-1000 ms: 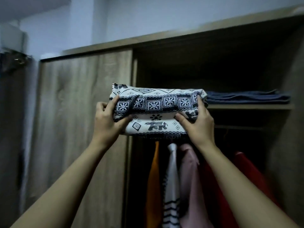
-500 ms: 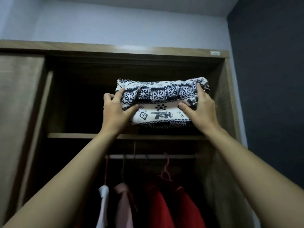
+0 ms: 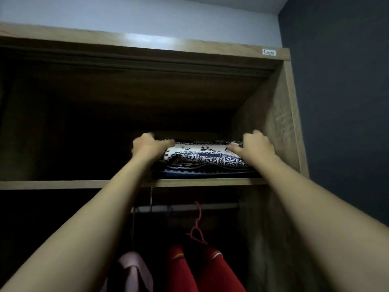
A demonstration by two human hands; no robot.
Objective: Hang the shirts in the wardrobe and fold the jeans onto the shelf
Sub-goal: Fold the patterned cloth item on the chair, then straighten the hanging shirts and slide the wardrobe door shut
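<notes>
Head view. The wardrobe (image 3: 282, 123) is seen from below, with its upper shelf (image 3: 63, 184) crossing the middle of the picture. A folded patterned garment (image 3: 204, 158), white with dark blue flower squares, lies at the right end of the shelf, close to the front edge. It rests on top of a dark blue folded garment (image 3: 202, 174). The left hand (image 3: 150, 145) holds the left end of the patterned garment, thumb laid on the cloth. The right hand (image 3: 255, 147) holds its right end, fingers curled over it, near the wardrobe's right side wall. Below the shelf runs a hanging rail (image 3: 221, 206). It carries a pink hanger (image 3: 196, 226); two red garments (image 3: 185, 270) and a pale pink shirt (image 3: 134, 268) hang below the rail. A small label (image 3: 269, 52) sits on the wardrobe's top right corner.
</notes>
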